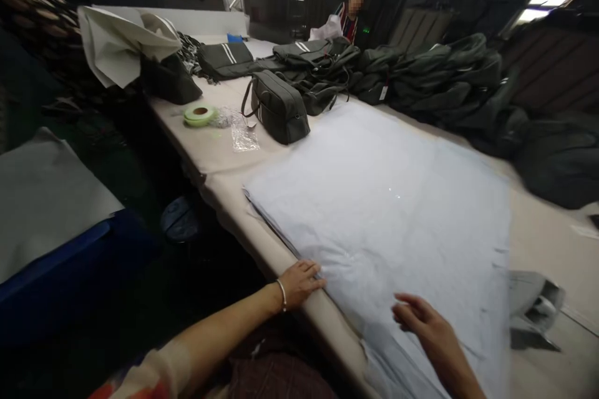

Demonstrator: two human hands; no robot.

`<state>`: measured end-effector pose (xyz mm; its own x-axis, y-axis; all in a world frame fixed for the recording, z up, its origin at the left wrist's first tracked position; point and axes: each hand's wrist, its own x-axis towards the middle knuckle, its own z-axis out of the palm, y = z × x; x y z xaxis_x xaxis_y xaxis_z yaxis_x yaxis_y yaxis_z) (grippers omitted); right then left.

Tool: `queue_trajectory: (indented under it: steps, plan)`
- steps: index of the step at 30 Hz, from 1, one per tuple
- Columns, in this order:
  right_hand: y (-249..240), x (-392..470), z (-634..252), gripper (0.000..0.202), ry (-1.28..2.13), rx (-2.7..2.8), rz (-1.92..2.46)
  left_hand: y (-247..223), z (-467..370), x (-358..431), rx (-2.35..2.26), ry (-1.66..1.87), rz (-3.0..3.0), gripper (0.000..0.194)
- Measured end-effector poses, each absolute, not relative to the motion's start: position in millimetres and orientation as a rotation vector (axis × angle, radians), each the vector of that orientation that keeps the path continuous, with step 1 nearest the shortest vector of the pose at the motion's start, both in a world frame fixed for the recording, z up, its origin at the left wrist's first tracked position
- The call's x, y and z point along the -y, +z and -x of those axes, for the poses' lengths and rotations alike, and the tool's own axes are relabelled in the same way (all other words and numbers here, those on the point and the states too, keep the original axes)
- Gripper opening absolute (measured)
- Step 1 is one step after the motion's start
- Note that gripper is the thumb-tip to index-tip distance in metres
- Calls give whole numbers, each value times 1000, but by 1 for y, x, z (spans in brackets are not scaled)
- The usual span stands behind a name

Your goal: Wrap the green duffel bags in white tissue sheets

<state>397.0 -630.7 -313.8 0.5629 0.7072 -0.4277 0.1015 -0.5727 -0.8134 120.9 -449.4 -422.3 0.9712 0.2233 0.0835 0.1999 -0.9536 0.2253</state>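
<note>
Fingers, left hand (301,285): laid close together at the near left edge of the white sheets (397,199); whether they pinch that edge cannot be told.
Fingers, right hand (423,319): loosely curled, a little apart, nothing seen between them, over the near part of the sheets.
White sheets: thin, stacked, spread across the near middle of the table (224,177); wrinkled beside the left hand.
Grey object (536,302): on the table, just right of the sheets.
Dark bag (283,106): upright, at the far left of the sheets, strap to its left.
Clear plastic (244,138): crinkled, left of the dark bag.
Tape roll (199,116): pale green, lying flat, farther left.
Bag heap (435,84): dark, along the far right.
Co-worker (349,22): far, beyond the bags.
Blue bin (103,252): left, below table height.
</note>
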Motion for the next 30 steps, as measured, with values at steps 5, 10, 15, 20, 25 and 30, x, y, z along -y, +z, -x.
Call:
queue_trajectory:
  steps: [5,10,15,20,25,30]
  plan:
    - [-338,552,-311,34,1205,1007,2029,-425,-121,447,-279,152,-2862,38]
    - [-376,525,-300,14,1032,1120,2409,-430,-122,445,-254,124,-2819,38]
    - [-385,521,-311,22,837,1168,2711,-426,-122,441,-224,138,-2800,34]
    - [-367,539,-322,39,754,1076,2757,-409,-114,423,-116,180,-2780,25]
    - [-346,556,-349,68,471,929,2650,-396,-117,376,-340,257,-2734,33]
    - [-363,522,-355,84,143,1106,2439,-398,-139,315,-585,249,-2768,65]
